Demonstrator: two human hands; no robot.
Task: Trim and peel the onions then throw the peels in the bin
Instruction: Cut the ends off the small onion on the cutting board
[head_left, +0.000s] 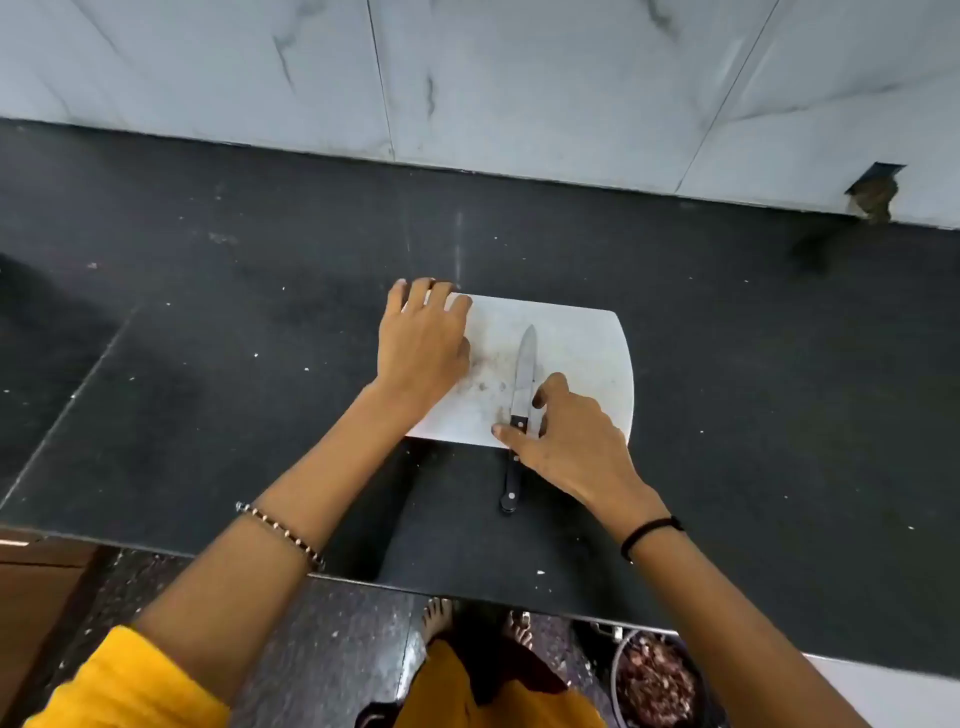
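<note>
A white cutting board (587, 358) lies on the dark counter (208, 322). On it rests a knife (525, 364), blade pointing away from me and its black handle sticking out over the board's near edge. My left hand (423, 343) rests on the board's far left corner, with the fingers reaching over the edge. My right hand (569, 439) pinches the knife where blade meets handle: the thumb crosses the handle and the bent index finger sits beside the blade. On the floor at the lower right stands a round bin (654, 680) holding reddish-brown peels. No onion is in view.
A pale marble-tiled wall (519, 78) backs the counter, with a broken hole (875, 195) at its right end. The counter's front edge runs just below my forearms. My feet (439, 618) stand on the speckled floor beside the bin.
</note>
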